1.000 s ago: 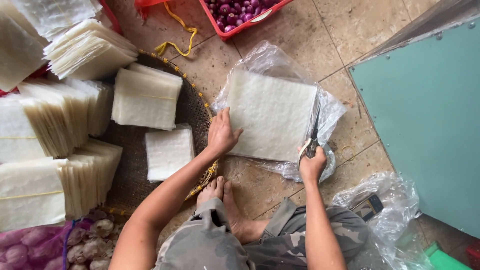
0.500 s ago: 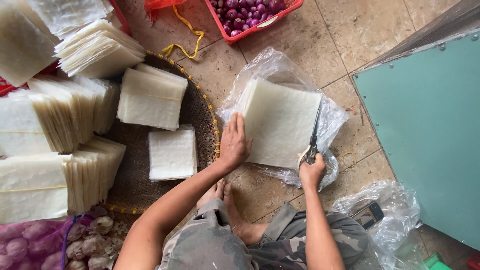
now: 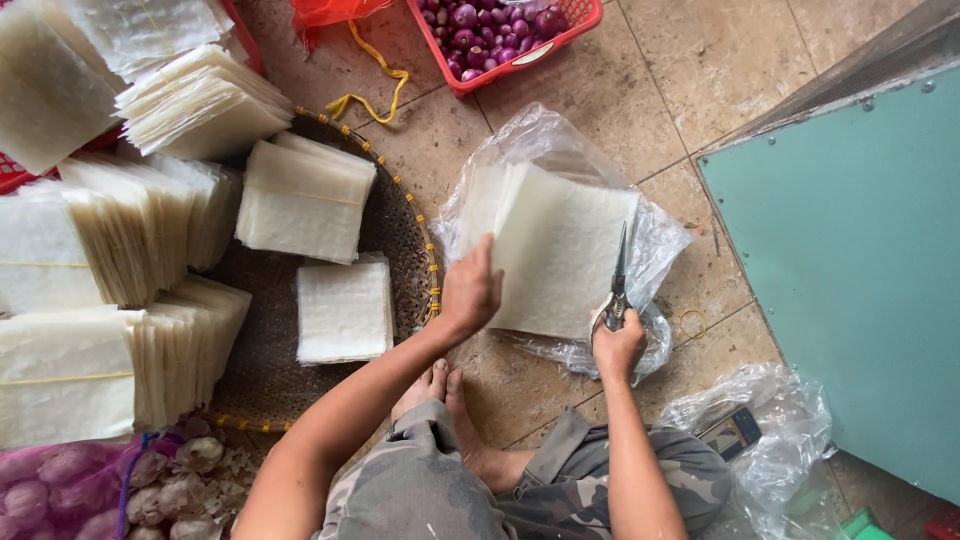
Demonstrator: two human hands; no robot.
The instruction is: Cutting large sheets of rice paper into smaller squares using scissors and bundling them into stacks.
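A stack of pale square rice-paper sheets (image 3: 560, 250) lies on a clear plastic bag (image 3: 545, 135) on the tiled floor. My left hand (image 3: 470, 290) grips the stack's left edge and tilts that side up. My right hand (image 3: 618, 345) holds metal scissors (image 3: 616, 280) with the blades pointing up along the stack's right edge.
A round woven tray (image 3: 400, 215) at left carries several stacks of the same sheets (image 3: 305, 195). A red basket of purple onions (image 3: 500, 30) sits at the top. A green panel (image 3: 860, 260) fills the right. Garlic in a pink net bag (image 3: 90, 480) lies bottom left; crumpled plastic (image 3: 770, 440) bottom right.
My left hand slid from flat on the stack to its left edge and lifted it. The scissors hand stayed at the stack's right side.
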